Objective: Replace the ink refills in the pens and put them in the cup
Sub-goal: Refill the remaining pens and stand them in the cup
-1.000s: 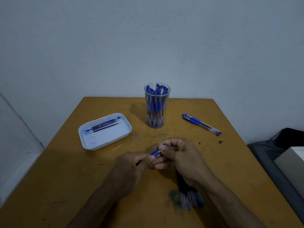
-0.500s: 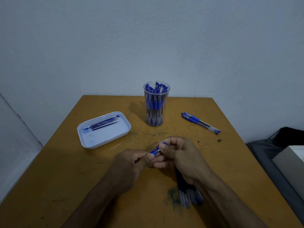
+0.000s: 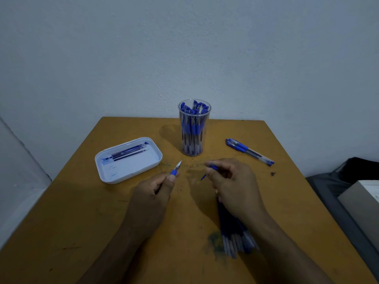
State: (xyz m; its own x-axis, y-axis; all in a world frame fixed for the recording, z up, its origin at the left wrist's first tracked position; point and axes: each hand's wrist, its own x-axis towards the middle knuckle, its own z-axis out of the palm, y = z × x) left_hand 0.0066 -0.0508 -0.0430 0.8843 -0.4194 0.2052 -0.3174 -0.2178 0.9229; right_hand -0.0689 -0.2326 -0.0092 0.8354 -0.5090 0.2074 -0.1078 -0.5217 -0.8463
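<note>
My left hand grips a blue pen with its metal tip pointing up and away. My right hand pinches the blue pen cap, held a little to the right of the pen and apart from it. A clear plastic cup full of blue pens stands at the back middle of the table. A white tray at the left holds several ink refills. A bundle of refills lies under my right wrist, partly hidden.
Two or three capped blue pens lie at the right back of the wooden table. A wall rises just behind the table. A dark bag and a pale box sit off the table's right edge.
My hands were together on the pen; they have pulled apart, the cap coming off in my right hand and the pen's tip now bare in my left.
</note>
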